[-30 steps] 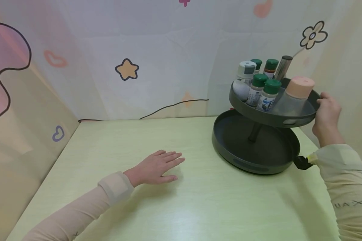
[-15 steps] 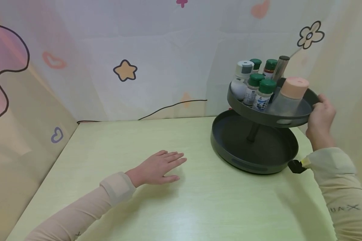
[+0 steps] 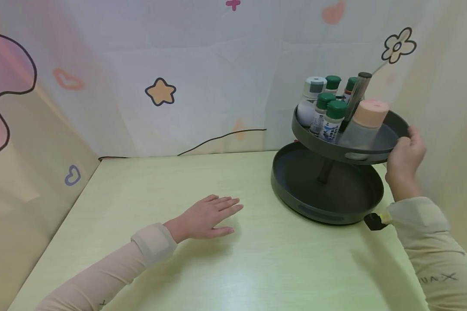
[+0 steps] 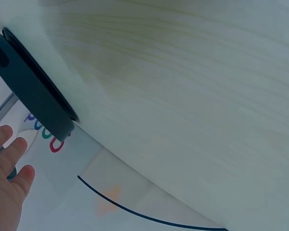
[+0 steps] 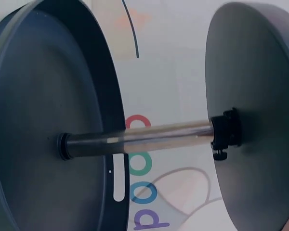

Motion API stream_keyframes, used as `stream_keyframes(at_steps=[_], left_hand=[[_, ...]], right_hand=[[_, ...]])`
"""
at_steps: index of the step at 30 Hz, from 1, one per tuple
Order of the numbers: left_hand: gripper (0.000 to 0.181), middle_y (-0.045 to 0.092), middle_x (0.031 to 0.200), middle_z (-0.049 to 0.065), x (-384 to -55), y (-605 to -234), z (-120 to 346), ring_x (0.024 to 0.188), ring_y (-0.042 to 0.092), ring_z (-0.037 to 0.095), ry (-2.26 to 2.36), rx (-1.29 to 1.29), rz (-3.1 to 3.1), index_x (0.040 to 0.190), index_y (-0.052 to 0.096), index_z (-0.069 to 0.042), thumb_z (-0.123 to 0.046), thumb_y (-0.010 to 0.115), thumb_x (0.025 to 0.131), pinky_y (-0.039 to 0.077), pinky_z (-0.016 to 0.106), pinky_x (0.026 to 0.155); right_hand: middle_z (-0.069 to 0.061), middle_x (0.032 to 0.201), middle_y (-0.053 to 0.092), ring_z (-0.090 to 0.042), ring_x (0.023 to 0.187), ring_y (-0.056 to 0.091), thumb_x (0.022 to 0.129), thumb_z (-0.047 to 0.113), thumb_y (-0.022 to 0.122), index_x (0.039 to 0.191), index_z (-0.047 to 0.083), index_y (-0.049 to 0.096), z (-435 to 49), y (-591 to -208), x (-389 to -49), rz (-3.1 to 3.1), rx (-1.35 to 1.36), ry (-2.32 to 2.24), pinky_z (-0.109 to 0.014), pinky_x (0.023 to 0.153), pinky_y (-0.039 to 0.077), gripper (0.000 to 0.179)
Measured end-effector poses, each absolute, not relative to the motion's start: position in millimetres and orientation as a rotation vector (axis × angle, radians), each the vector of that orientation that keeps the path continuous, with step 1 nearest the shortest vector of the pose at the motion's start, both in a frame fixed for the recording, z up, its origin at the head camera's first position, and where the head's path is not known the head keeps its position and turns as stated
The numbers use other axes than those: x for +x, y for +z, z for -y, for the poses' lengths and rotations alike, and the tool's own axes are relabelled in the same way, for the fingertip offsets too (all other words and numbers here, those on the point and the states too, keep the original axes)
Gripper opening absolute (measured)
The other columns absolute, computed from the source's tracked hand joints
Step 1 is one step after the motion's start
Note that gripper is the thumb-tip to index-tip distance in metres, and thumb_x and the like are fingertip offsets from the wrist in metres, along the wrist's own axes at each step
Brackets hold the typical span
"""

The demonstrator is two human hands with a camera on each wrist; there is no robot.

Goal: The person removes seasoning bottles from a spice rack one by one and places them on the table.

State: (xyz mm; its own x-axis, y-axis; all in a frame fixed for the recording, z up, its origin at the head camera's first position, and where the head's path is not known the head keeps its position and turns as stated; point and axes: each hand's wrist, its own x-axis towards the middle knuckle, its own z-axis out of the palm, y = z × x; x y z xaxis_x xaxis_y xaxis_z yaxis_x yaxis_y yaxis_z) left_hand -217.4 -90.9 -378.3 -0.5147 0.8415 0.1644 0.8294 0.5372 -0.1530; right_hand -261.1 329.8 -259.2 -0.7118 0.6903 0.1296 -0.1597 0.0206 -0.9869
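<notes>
A dark grey two-tier turntable rack stands at the right of the table in the head view, its lower tray [image 3: 311,209] on the tabletop. My right hand [image 3: 405,157] grips the right rim of the upper tray [image 3: 315,140]. That tray bears several green-capped bottles [image 3: 330,127], a white-capped bottle [image 3: 313,88] and a peach-capped bottle [image 3: 367,119]. A metal post [image 3: 359,93] rises among them. The right wrist view shows the upper tray's underside [image 5: 250,86] and the central column [image 5: 168,137]. My left hand [image 3: 204,218] lies palm down, fingers straight, holding nothing.
The pale table [image 3: 148,185] ends at a patterned curtain [image 3: 210,77] behind it, with another curtain side along the left. A small black device [image 3: 375,221] sits at the right cuff, close by the lower tray's rim.
My right hand has moved left and toward the front, turning the upper tray with it. The front bottles have shifted left. The left hand has barely moved.
</notes>
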Motion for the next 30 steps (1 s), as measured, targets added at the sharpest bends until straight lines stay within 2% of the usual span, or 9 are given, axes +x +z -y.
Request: stream_keyframes(at_steps=[4, 8, 17, 22, 26, 30], left_hand=[[0.058, 0.039, 0.139, 0.002, -218, -379, 90, 0.125, 0.04, 0.018, 0.076, -1.412, 2.543, 0.137, 0.032, -0.018, -0.049, 0.04, 0.088, 0.034, 0.038, 0.1], [0.058, 0.038, 0.139, 0.001, -217, -379, 88, 0.125, 0.04, 0.018, 0.076, -1.414, 2.538, 0.137, 0.032, -0.018, -0.049, 0.04, 0.089, 0.034, 0.037, 0.1], [0.058, 0.038, 0.139, 0.001, -216, -377, 85, 0.126, 0.039, 0.017, 0.061, -1.416, 2.56, 0.138, 0.032, -0.018, -0.049, 0.039, 0.089, 0.032, 0.037, 0.101], [0.058, 0.038, 0.139, 0.001, -215, -378, 84, 0.126, 0.039, 0.017, 0.059, -1.418, 2.556, 0.137, 0.032, -0.018, -0.049, 0.039, 0.089, 0.033, 0.037, 0.101], [0.058, 0.037, 0.14, 0.001, -215, -378, 85, 0.126, 0.038, 0.017, 0.063, -1.415, 2.559, 0.138, 0.031, -0.018, -0.049, 0.039, 0.089, 0.032, 0.037, 0.101], [0.058, 0.037, 0.14, 0.001, -216, -377, 85, 0.126, 0.038, 0.017, 0.061, -1.406, 2.56, 0.138, 0.031, -0.018, -0.049, 0.039, 0.089, 0.031, 0.037, 0.102]], right_hand=[[0.005, 0.136, 0.039, 0.002, 0.12, 0.031, 0.09, 0.008, 0.021, 0.132, 0.015, 0.041, -324, -263, -260, 1.738, -0.568, 1.656, -0.008, 0.1, 0.022, 0.047], [0.007, 0.143, 0.025, 0.004, 0.127, 0.019, 0.091, 0.011, 0.02, 0.137, 0.016, 0.032, -319, -266, -258, 1.831, -0.589, 1.551, -0.007, 0.103, 0.013, 0.048], [0.007, 0.145, 0.017, 0.002, 0.131, 0.012, 0.092, 0.015, 0.018, 0.139, 0.017, 0.024, -309, -268, -252, 1.919, -0.569, 1.468, -0.007, 0.103, 0.01, 0.047], [0.004, 0.145, 0.016, 0.0, 0.132, 0.013, 0.092, 0.016, 0.019, 0.138, 0.013, 0.024, -306, -269, -250, 1.945, -0.539, 1.426, -0.009, 0.104, 0.01, 0.047], [0.001, 0.141, 0.022, -0.002, 0.127, 0.021, 0.091, 0.017, 0.022, 0.137, 0.013, 0.026, -308, -266, -250, 1.924, -0.534, 1.447, -0.01, 0.102, 0.016, 0.046], [0.006, 0.145, 0.017, 0.002, 0.127, 0.016, 0.092, 0.019, 0.022, 0.139, 0.018, 0.02, -316, -260, -252, 1.917, -0.556, 1.517, -0.01, 0.103, 0.013, 0.047]])
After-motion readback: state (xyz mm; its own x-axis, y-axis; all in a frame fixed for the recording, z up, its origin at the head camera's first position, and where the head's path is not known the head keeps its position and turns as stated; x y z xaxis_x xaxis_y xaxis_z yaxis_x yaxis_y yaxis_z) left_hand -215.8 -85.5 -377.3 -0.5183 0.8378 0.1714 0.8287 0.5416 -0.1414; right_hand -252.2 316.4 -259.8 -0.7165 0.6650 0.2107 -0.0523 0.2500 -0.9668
